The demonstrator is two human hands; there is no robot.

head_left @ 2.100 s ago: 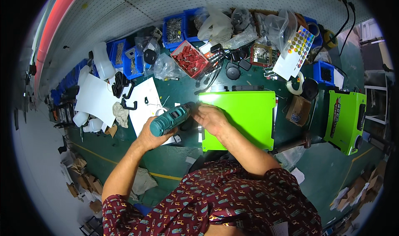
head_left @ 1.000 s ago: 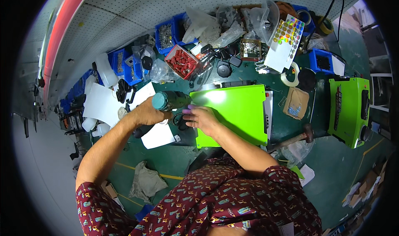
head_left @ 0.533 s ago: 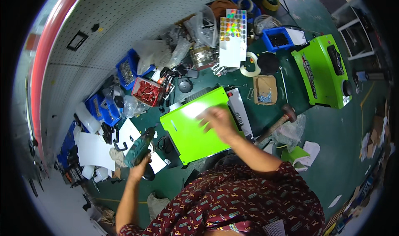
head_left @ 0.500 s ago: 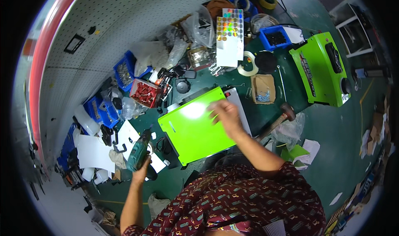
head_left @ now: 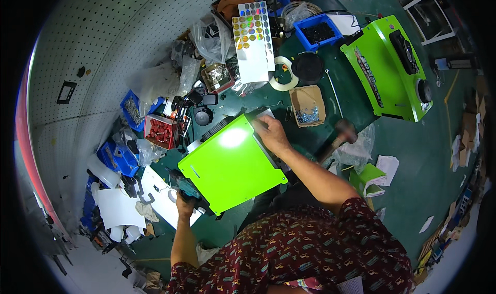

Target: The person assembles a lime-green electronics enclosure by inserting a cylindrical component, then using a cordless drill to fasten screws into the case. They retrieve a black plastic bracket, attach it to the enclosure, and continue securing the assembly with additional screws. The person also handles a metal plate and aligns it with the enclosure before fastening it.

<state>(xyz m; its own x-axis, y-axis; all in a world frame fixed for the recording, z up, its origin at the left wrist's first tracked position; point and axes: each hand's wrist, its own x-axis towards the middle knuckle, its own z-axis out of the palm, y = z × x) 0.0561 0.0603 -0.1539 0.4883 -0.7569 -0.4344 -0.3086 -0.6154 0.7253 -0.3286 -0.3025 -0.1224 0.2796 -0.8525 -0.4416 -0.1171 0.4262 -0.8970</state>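
A bright green metal case [head_left: 227, 170] with a flat, glossy top sits in front of me on the dark green table. My right hand [head_left: 272, 135] grips its far right edge, with the fingertips partly hidden behind the rim. At the left side of the case, my left hand [head_left: 185, 206] is closed round a teal power drill [head_left: 187, 186]. The drill lies low beside the case, and its front end is hard to make out. Dark slotted parts show along the case's far left edge.
A second green case with a handle [head_left: 387, 69] stands at the far right. A hammer [head_left: 345, 132], a cardboard tray of screws [head_left: 308, 105] and a tape roll [head_left: 283, 73] lie beyond my right hand. A red parts box [head_left: 159, 131] and blue bins [head_left: 118, 158] line the left.
My right hand has come down from above the case onto its far right edge. My left hand has brought the drill lower, close against the case's left side. The case has turned slightly.
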